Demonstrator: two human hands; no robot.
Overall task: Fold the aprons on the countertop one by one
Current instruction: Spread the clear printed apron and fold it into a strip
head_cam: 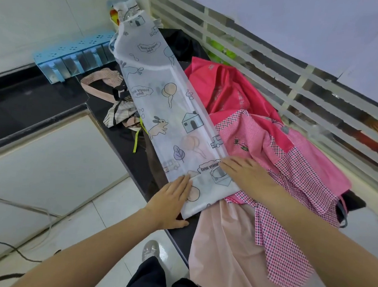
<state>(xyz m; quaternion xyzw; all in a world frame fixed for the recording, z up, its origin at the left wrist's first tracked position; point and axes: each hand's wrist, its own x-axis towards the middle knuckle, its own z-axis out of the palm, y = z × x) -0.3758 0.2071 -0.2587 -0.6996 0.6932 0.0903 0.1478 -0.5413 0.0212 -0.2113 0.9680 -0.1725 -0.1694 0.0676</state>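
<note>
Where its cartoon print repeats "Happy and free", the white apron (163,109) lies folded into a long strip on the dark surface (109,112). Both hands press flat on its near end with straight fingers: left hand (170,200) at the left edge, right hand (246,172) at the right. Beside it lie a pink checked apron (294,174) and a striped one (118,113); a blue rack (73,55) stands behind.
</note>
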